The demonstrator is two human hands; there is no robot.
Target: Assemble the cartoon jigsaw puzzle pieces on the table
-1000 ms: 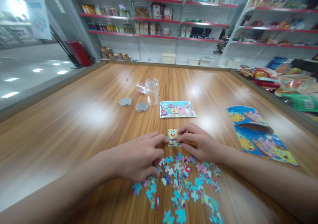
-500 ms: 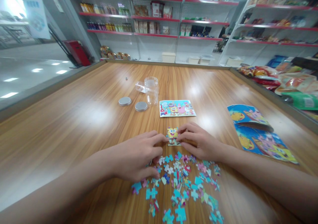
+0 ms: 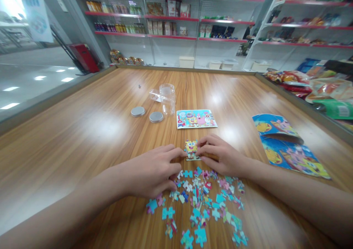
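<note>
A small block of joined jigsaw pieces [image 3: 191, 146] with a yellow cartoon face lies on the wooden table between my hands. The index fingertip of my left hand [image 3: 158, 170] touches its left edge; that hand's fingers are apart, thumb low over the loose pieces. My right hand [image 3: 220, 155] has its curled fingertips on the block's right edge, partly covering it. Loose jigsaw pieces [image 3: 200, 235], many light blue, lie scattered in front of the block. Behind it lies a picture card [image 3: 196, 119] with cartoon figures.
Two silver lids [image 3: 156, 117] lie left of the card, beside a clear plastic jar [image 3: 167, 101] and another clear container lying on its side. A blue printed sheet [image 3: 286, 146] curls on the right. Bagged goods [image 3: 328, 89] sit past the right edge; shelves [image 3: 171, 19] stand behind.
My left thumb has drawn slightly up and inward. The right hand stays at the block's right edge. The whole view has shifted slightly; objects on the table have stayed put.
</note>
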